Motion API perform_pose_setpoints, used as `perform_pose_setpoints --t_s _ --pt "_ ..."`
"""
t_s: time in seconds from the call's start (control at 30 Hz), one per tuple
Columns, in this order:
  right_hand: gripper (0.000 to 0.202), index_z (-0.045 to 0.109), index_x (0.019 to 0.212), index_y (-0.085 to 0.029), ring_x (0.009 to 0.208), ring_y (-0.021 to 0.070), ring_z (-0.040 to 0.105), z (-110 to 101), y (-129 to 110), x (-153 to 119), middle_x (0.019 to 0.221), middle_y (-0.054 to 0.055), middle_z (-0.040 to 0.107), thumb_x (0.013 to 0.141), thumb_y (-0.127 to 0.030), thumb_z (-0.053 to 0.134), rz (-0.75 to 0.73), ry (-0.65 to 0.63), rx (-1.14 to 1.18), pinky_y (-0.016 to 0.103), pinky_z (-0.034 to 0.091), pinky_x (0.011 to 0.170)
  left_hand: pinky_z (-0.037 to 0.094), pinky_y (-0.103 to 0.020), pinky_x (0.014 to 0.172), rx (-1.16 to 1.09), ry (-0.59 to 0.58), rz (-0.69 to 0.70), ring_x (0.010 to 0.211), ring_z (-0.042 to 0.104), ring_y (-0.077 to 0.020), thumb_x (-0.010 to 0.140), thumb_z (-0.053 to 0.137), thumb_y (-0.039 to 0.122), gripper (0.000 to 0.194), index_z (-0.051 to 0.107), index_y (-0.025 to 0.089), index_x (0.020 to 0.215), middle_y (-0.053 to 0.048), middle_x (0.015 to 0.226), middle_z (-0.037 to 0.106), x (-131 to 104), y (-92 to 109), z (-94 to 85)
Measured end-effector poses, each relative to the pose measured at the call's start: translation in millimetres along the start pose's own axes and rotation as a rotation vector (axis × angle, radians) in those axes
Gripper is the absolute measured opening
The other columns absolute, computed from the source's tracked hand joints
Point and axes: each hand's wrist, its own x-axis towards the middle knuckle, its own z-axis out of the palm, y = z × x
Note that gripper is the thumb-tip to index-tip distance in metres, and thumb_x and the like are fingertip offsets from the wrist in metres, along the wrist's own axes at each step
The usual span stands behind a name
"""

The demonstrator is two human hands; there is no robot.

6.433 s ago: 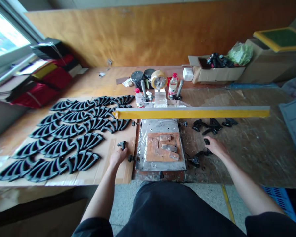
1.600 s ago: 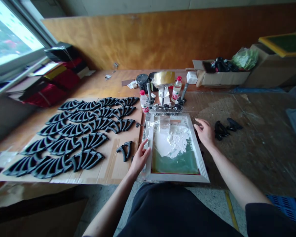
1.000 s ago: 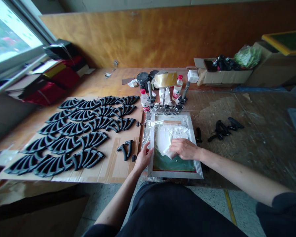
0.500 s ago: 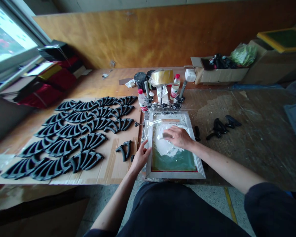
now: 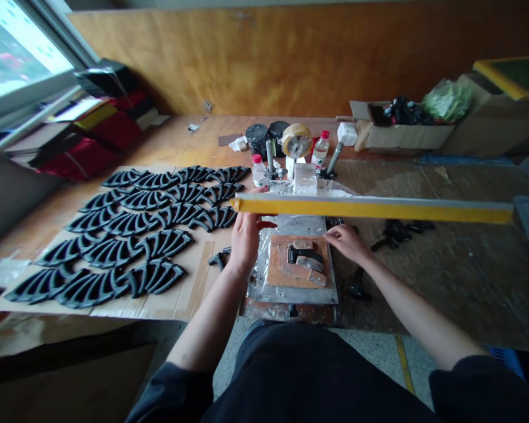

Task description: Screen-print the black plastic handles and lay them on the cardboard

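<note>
The screen frame (image 5: 374, 207) is raised, its yellow-edged side facing me. My left hand (image 5: 245, 238) grips its left end. Below it, a black curved part (image 5: 306, 256) lies on a brown block (image 5: 277, 264) on the metal plate (image 5: 264, 292). My right hand (image 5: 346, 242) is just right of the block, fingertips pressed together; anything between them is too small to make out. A pale block (image 5: 305, 176) shows behind the frame's edge, near the clamps.
Rows of black curved parts (image 5: 110, 252) cover the cardboard (image 5: 158, 305) on the left. Several more black parts (image 5: 394, 230) lie at right. Bottles (image 5: 321, 150), dark tubs (image 5: 257, 140), a tape roll (image 5: 296, 141) and an open box (image 5: 405, 134) stand behind.
The frame has swung up from flat, uncovering the plate and the black part. My left hand has risen with it. My right hand has left the pale block and moved right.
</note>
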Motion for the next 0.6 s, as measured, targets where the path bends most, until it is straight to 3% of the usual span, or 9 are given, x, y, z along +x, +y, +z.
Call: perform_pose_setpoints --t_s 0.1,0.17,0.23,0.27,0.33,0.4,0.43,0.53,0.6 --pt "0.017 0.065 0.078 -0.016 0.087 0.0218 0.062 28 -48 -20 0.088 0.009 0.068 0.078 -0.031 0.073 -0.028 -0.187 -0.012 0.033 0.051 0.079 0.049 -0.022 0.059 -0.065 0.068 -0.136 0.077 0.065 -0.0145 0.089 0.038 0.061 0.048 0.053 0.02 0.111 -0.006 0.092 0.069 -16 -16 7.2" --pt "0.013 0.061 0.081 -0.016 0.087 0.0239 0.061 33 -75 -27 0.086 0.011 0.067 0.084 -0.027 0.066 0.082 -0.256 -0.034 0.034 0.049 0.077 0.048 -0.023 0.053 -0.066 -0.032 -0.441 0.072 0.065 -0.0168 0.086 0.044 0.065 0.053 0.055 0.017 0.108 -0.009 0.09 0.07 -44 -36 10.0" --pt "0.01 0.058 0.083 -0.018 0.081 0.023 0.06 29 -99 -31 0.079 0.01 0.065 0.089 -0.025 0.058 0.169 -0.257 0.02 0.032 0.048 0.071 0.05 -0.027 0.053 -0.073 -0.203 -0.78 0.076 0.067 -0.0212 0.082 0.049 0.066 0.055 0.058 0.016 0.105 -0.013 0.094 0.07 -77 -59 12.1" --pt "0.01 0.057 0.083 -0.019 0.081 0.0224 0.059 26 -109 -32 0.079 0.009 0.064 0.091 -0.026 0.055 0.147 -0.245 0.081 0.032 0.047 0.07 0.052 -0.029 0.057 -0.114 -0.235 -0.867 0.081 0.067 -0.0225 0.082 0.051 0.065 0.053 0.058 0.017 0.103 -0.013 0.098 0.07 -92 -70 12.4" --pt "0.012 0.056 0.084 -0.02 0.086 0.0214 0.058 20 -119 -33 0.083 0.007 0.064 0.093 -0.025 0.05 -0.007 -0.225 0.226 0.032 0.047 0.074 0.054 -0.032 0.065 -0.213 -0.178 -0.926 0.088 0.067 -0.0224 0.083 0.053 0.06 0.044 0.058 0.018 0.096 -0.012 0.1 0.069 -111 -85 8.6" --pt "0.016 0.059 0.088 -0.021 0.091 0.0202 0.058 16 -105 -28 0.09 0.006 0.065 0.095 -0.021 0.045 -0.133 -0.205 0.322 0.033 0.048 0.08 0.054 -0.031 0.066 -0.231 -0.069 -0.899 0.083 0.067 -0.0198 0.083 0.056 0.055 0.038 0.056 0.017 0.09 -0.01 0.097 0.069 -112 -93 -6.0" --pt "0.019 0.061 0.09 -0.021 0.093 0.02 0.058 15 -88 -25 0.093 0.006 0.066 0.095 -0.018 0.042 -0.131 -0.182 0.319 0.034 0.048 0.082 0.053 -0.029 0.064 -0.184 -0.021 -0.869 0.079 0.067 -0.0185 0.082 0.056 0.054 0.038 0.056 0.017 0.09 -0.01 0.094 0.069 -108 -95 -18.9" --pt "0.034 0.066 0.098 -0.021 0.104 0.0228 0.056 16 -3 -19 0.106 0.009 0.066 0.086 -0.005 0.038 0.033 -0.121 0.114 0.04 0.047 0.089 0.05 -0.026 0.057 0.117 0.131 -0.714 0.066 0.065 -0.0157 0.083 0.048 0.059 0.044 0.055 0.016 0.089 -0.007 0.083 0.069 -86 -101 -76.8" --pt "0.035 0.068 0.094 -0.021 0.117 0.0268 0.051 19 58 -24 0.119 0.011 0.063 0.08 -0.003 0.041 0.085 -0.221 -0.037 0.047 0.043 0.096 0.049 -0.026 0.056 0.438 0.224 -0.657 0.061 0.063 -0.0156 0.086 0.036 0.058 0.045 0.053 0.017 0.084 -0.006 0.074 0.067 -75 -105 -121.1"
